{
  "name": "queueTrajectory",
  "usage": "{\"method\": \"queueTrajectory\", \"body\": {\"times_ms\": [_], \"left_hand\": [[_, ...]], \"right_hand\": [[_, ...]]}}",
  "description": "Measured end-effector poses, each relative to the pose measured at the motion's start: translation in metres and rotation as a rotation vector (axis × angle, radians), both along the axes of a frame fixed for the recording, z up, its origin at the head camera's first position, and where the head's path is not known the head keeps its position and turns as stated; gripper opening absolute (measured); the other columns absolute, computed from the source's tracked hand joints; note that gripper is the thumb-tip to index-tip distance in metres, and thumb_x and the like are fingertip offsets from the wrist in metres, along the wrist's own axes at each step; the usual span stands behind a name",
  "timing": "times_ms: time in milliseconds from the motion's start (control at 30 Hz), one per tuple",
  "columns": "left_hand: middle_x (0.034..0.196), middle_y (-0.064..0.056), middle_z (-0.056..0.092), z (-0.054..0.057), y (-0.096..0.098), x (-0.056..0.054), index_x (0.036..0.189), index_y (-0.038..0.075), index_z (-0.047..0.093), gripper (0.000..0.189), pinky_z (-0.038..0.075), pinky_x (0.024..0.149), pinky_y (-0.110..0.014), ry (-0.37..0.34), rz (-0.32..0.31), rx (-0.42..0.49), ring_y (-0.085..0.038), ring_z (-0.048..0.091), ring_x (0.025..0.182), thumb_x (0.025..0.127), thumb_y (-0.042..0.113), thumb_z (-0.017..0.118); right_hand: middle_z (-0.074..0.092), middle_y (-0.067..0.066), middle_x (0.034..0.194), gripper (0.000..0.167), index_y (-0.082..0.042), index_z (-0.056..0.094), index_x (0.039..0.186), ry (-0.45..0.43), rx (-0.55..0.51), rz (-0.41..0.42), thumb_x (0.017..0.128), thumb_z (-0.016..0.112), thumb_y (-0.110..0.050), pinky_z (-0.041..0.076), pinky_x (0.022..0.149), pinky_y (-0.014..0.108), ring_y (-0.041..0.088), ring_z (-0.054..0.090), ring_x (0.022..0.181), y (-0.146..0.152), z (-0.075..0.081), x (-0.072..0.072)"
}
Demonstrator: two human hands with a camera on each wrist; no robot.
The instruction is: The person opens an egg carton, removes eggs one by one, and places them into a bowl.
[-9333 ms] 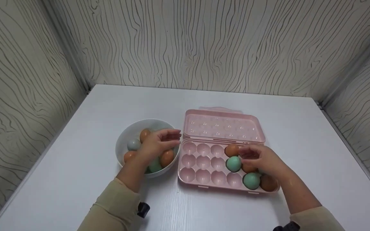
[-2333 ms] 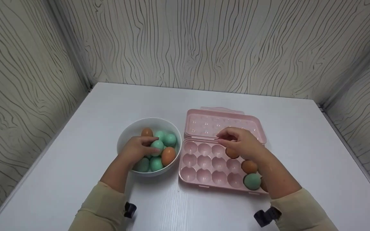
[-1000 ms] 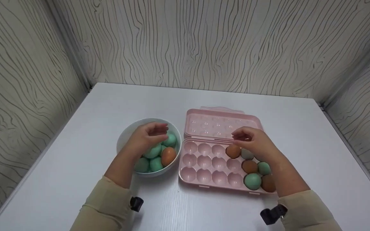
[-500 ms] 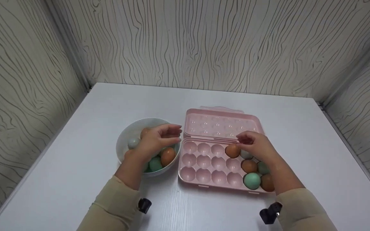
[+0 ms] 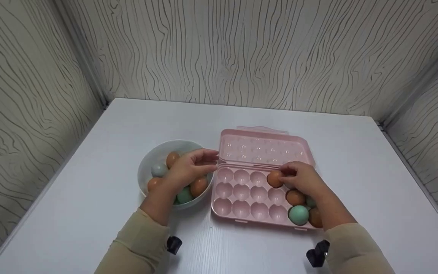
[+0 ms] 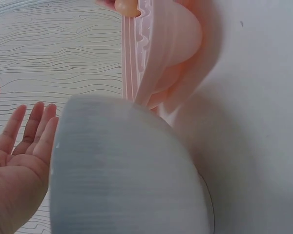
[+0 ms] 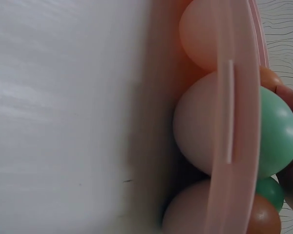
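My left hand (image 5: 184, 167) hovers over the right side of the white bowl (image 5: 146, 161), fingers extended and nothing in them. The left wrist view shows its bare palm (image 6: 19, 170) beside the bowl's wall. Inside the bowl lie brown eggs (image 5: 199, 186), a pale egg (image 5: 159, 170) and a green egg (image 5: 184, 196); my hand hides others. My right hand (image 5: 304, 179) pinches a brown egg (image 5: 274, 179) seated in the back row of the pink egg carton (image 5: 231, 198). Another brown egg (image 5: 295, 197) and a green egg (image 5: 298, 215) sit nearer the front.
The carton's lid (image 5: 264, 148) lies folded back behind the tray. Several cups on the carton's left hold nothing. A white table (image 5: 203, 243) carries everything, with patterned panels (image 5: 219, 49) around the back and sides.
The green egg beside the middle-row brown one has left the carton. My left hand released a green egg in the bowl and moved right. My right hand came down onto the back-row brown egg.
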State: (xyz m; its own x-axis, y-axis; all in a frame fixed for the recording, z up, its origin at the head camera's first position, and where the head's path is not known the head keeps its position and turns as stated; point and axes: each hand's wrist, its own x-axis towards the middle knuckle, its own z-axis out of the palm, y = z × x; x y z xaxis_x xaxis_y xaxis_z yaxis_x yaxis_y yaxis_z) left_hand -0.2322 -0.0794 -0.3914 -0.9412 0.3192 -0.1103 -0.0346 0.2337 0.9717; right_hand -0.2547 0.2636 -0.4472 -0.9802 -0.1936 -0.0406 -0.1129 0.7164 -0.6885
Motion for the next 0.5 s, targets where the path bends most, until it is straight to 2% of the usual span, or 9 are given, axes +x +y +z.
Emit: {"method": "queueTrajectory", "body": {"times_ms": [167,367,500], "left_hand": [[0.114,0.005,0.062,-0.0042,0.0004,-0.0017,0.118,0.025,0.060,0.045,0.042,0.096,-0.033,0.004,0.000,0.002,-0.012,0.057,0.107,0.076,0.034,0.073],[0.114,0.006,0.062,-0.0069,0.0022,-0.0024,0.117,0.026,0.060,0.045,0.043,0.094,-0.032,0.008,-0.006,0.002,-0.011,0.057,0.107,0.076,0.035,0.072],[0.114,0.005,0.062,-0.0063,0.0030,-0.0023,0.119,0.025,0.059,0.042,0.043,0.094,-0.032,0.025,-0.019,-0.004,-0.012,0.057,0.108,0.079,0.032,0.070]], "right_hand": [[0.061,0.006,0.105,0.035,-0.012,0.065,0.111,0.010,0.027,0.028,0.079,0.072,-0.024,0.041,0.091,0.044,0.024,0.054,0.097,-0.0038,-0.0015,0.0000],[0.059,0.002,0.110,0.041,-0.019,0.063,0.115,0.047,0.096,0.060,0.076,0.074,-0.028,0.040,0.090,0.047,0.023,0.054,0.100,-0.0065,-0.0062,0.0006],[0.059,0.002,0.107,0.045,-0.014,0.062,0.114,0.099,0.078,0.101,0.073,0.077,-0.024,0.042,0.088,0.043,0.022,0.053,0.098,-0.0096,-0.0096,0.0006]]}}
